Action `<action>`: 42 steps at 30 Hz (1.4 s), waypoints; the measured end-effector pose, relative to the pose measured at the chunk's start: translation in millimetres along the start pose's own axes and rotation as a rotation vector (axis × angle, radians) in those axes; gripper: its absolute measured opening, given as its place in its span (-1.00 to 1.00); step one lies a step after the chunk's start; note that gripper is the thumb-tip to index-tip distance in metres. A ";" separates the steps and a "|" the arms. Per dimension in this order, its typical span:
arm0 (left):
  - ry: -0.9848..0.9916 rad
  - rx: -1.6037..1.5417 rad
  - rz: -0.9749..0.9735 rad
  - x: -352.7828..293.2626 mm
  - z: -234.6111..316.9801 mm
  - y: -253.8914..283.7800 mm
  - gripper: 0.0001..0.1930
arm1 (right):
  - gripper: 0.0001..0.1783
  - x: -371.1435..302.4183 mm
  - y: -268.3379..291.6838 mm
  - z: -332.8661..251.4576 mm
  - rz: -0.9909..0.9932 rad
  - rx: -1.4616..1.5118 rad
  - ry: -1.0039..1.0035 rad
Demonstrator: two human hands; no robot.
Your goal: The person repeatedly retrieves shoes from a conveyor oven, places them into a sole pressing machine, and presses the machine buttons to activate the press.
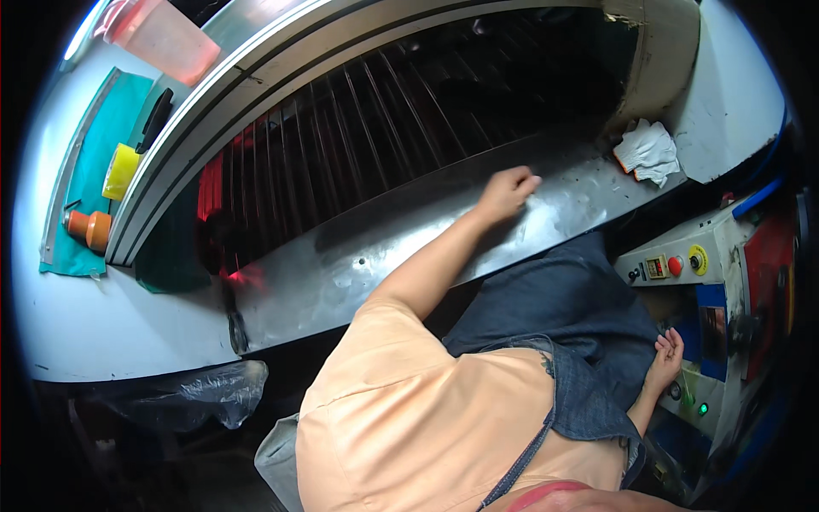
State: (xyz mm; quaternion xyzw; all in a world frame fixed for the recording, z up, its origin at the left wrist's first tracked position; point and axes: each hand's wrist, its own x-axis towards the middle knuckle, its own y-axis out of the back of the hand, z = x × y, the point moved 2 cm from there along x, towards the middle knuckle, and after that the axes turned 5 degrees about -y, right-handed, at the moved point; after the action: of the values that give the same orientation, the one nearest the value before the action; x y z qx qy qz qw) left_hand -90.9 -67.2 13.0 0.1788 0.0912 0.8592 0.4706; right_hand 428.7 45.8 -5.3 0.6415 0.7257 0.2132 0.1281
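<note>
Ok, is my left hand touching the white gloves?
Apart: the head view shows a bare stretch of metal ledge between the left hand and the white gloves, which lie farther right.

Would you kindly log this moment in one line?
Left hand: curled, over metal ledge | Right hand: near control box | White gloves: on ledge

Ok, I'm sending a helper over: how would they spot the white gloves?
Find the shiny metal ledge fronting the dark slatted bed. Follow it to its right end, where the gloves lie bunched. Soft, white, orange-edged, they stand out from the hard grey metal.
</note>
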 end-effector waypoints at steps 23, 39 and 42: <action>-0.271 0.871 0.093 -33.5 -5.4 63.9 -0.80 | -0.69 -23.9 2.3 -48.8 0.170 -0.014 0.064; -0.246 0.977 0.063 -38.5 -27.5 73.6 -0.62 | -0.63 -28.8 5.6 -35.4 0.232 0.110 0.137; -0.340 0.981 0.165 -36.5 -26.7 65.2 -0.61 | -0.66 -29.0 9.7 -27.7 0.212 0.194 0.061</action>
State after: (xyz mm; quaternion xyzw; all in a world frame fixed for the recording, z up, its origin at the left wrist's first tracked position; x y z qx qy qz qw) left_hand -134.0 -132.8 1.5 0.5215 0.3908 0.7086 0.2705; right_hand 428.7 14.0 21.0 0.7170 0.6748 0.1736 0.0201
